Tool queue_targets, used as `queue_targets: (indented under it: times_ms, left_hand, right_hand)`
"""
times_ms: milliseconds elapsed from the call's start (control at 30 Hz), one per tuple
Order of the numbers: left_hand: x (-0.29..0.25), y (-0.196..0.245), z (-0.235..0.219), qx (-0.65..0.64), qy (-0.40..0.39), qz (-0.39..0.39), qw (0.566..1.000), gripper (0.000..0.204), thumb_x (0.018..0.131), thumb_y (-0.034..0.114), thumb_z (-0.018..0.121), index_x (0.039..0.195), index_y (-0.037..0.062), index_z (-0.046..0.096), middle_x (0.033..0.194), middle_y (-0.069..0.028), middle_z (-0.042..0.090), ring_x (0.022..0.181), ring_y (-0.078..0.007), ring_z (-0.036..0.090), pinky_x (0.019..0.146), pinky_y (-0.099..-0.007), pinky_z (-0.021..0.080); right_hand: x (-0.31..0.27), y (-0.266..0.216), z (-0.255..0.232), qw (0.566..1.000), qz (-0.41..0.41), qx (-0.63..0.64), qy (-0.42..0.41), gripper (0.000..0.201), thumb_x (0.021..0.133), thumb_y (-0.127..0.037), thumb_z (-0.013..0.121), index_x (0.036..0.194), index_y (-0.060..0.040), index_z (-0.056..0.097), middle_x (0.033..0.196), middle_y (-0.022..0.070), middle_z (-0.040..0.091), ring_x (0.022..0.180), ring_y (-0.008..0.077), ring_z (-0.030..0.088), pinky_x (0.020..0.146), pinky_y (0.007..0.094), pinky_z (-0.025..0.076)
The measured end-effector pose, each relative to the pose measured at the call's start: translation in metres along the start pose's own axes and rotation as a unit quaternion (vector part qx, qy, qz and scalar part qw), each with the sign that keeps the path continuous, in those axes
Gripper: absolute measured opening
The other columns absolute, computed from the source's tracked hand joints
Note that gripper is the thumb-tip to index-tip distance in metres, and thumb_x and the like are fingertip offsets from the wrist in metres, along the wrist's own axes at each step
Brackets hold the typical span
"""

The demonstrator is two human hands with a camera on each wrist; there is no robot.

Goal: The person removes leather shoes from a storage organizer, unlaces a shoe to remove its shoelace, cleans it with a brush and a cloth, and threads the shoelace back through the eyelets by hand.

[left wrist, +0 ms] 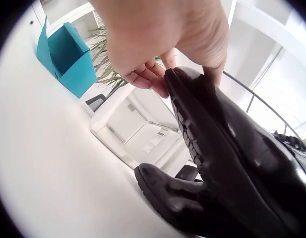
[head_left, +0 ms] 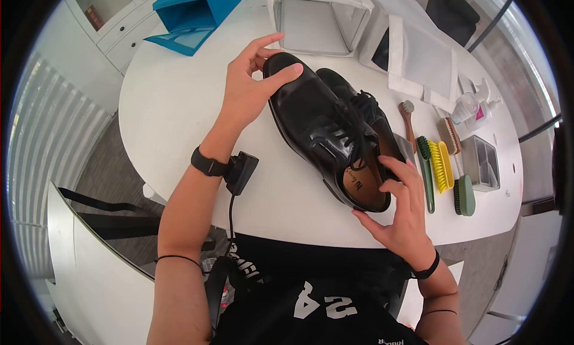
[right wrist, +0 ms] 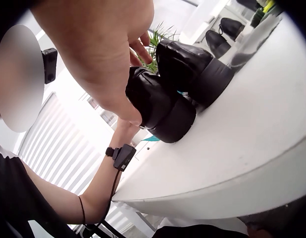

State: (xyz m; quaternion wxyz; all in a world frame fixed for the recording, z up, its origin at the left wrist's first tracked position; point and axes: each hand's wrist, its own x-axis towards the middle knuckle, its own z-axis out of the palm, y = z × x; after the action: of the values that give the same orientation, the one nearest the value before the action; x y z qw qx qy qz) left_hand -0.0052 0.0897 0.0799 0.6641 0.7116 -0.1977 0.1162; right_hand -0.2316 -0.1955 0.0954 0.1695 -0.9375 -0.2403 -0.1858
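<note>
A glossy black lace-up dress shoe (head_left: 305,115) lies slantwise between my two hands, its tan insole showing at the heel. My left hand (head_left: 248,85) grips its toe, thumb on top and fingers at the far side and beneath; in the left wrist view the toe of this shoe (left wrist: 232,129) is tilted up off the table. At the heel, my right hand (head_left: 406,210) holds the shoe between thumb and fingers, with fingertips at the collar. A second black shoe (head_left: 335,82) stands right beside it, partly hidden behind the first.
On the white table (head_left: 197,100), several brushes lie to the right, including a yellow brush (head_left: 441,166) and a long green brush (head_left: 426,166). Beyond them are a metal holder (head_left: 483,163) and pump bottles (head_left: 478,109). A blue box (head_left: 185,10) and white bin (head_left: 323,49) stand behind.
</note>
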Motion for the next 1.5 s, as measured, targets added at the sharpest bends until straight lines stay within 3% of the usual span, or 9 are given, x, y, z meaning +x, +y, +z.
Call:
queue_targets:
  times_ms: [67,267,400,433,667,733,1367,1433,1500]
  left_hand:
    - [-0.001,0.006,0.002,-0.027,0.014,0.074,0.997,0.066,0.088,0.022,0.095,0.147,0.0063,0.069,0.113,-0.0064,0.078,0.106,-0.0143,0.069,0.103,-0.0337,0.053]
    - [-0.009,0.03,0.004,-0.051,0.015,0.167,0.985,0.065,0.087,0.015,0.095,0.146,0.0051,0.069,0.115,-0.0085,0.079,0.115,-0.0166,0.071,0.111,-0.0346,0.05]
    - [-0.011,0.037,-0.001,-0.06,0.021,0.184,0.981,0.067,0.087,0.011,0.094,0.149,0.005,0.067,0.123,-0.011,0.078,0.115,-0.0175,0.071,0.113,-0.0352,0.049]
    - [-0.014,0.041,-0.004,-0.017,0.001,0.186,0.982,0.068,0.094,0.009,0.086,0.157,0.003,0.06,0.141,-0.016,0.072,0.128,-0.0202,0.067,0.115,-0.0356,0.05]
    - [-0.012,0.035,-0.008,-0.016,0.001,0.198,0.98,0.062,0.101,0.018,0.08,0.157,0.003,0.059,0.145,-0.0192,0.071,0.131,-0.0217,0.067,0.116,-0.0356,0.05]
    - [-0.011,0.033,-0.008,-0.107,0.015,0.168,0.98,0.06,0.097,0.013,0.086,0.151,0.0001,0.064,0.135,-0.0184,0.075,0.127,-0.0226,0.069,0.119,-0.036,0.046]
    - [-0.008,0.007,0.006,-0.069,0.042,0.045,0.996,0.043,0.105,0.017,0.079,0.144,0.0008,0.072,0.115,-0.0054,0.077,0.107,-0.0127,0.07,0.105,-0.0282,0.053]
    - [-0.008,0.005,0.005,-0.069,0.033,0.022,0.997,0.041,0.108,0.021,0.076,0.143,0.001,0.073,0.112,-0.0033,0.076,0.105,-0.0113,0.069,0.103,-0.0259,0.052]
    - [-0.007,0.007,0.003,-0.077,0.031,0.003,0.997,0.04,0.11,0.025,0.072,0.142,0.0012,0.074,0.112,-0.0032,0.076,0.106,-0.0101,0.069,0.102,-0.024,0.051]
  right_hand:
    - [-0.004,0.0,0.008,0.994,0.045,0.086,0.056,0.086,0.076,-0.024,0.099,0.145,-0.0037,0.053,0.154,0.019,0.059,0.142,0.044,0.055,0.123,0.0629,0.041]
    - [0.007,-0.017,0.007,0.996,0.08,0.041,-0.013,0.128,0.073,-0.027,0.101,0.171,0.0045,0.025,0.16,0.0198,0.055,0.147,0.0409,0.051,0.132,0.0625,0.025]
    - [0.004,-0.018,0.018,0.993,0.104,0.051,-0.001,0.124,0.07,-0.025,0.101,0.168,0.0042,0.031,0.162,0.02,0.054,0.151,0.0387,0.049,0.134,0.064,0.018]
    - [0.001,-0.017,0.019,0.994,0.102,0.047,-0.013,0.123,0.069,-0.023,0.101,0.167,0.004,0.032,0.161,0.02,0.055,0.151,0.0389,0.049,0.134,0.0649,0.017]
    - [-0.007,-0.016,0.016,0.994,0.086,0.073,0.004,0.119,0.067,-0.017,0.098,0.166,0.0017,0.037,0.16,0.022,0.055,0.15,0.0432,0.051,0.132,0.0719,0.013]
    - [-0.007,-0.016,0.015,0.995,0.074,0.069,0.024,0.119,0.065,-0.015,0.098,0.166,0.002,0.037,0.159,0.0221,0.056,0.147,0.043,0.053,0.132,0.0719,0.016]
    - [0.004,-0.004,-0.003,0.975,0.073,0.189,0.087,0.093,0.073,-0.02,0.092,0.156,0.0027,0.056,0.134,0.0184,0.072,0.125,0.0373,0.071,0.13,0.064,0.03]
    - [-0.004,-0.003,-0.003,0.945,0.137,0.291,0.06,0.1,0.075,-0.017,0.092,0.16,0.0097,0.046,0.15,0.0226,0.066,0.14,0.0302,0.065,0.127,0.0466,0.04]
    - [0.001,-0.01,-0.007,0.905,0.185,0.375,0.084,0.096,0.077,-0.016,0.092,0.158,0.0093,0.048,0.145,0.021,0.069,0.135,0.0282,0.068,0.124,0.0452,0.044]
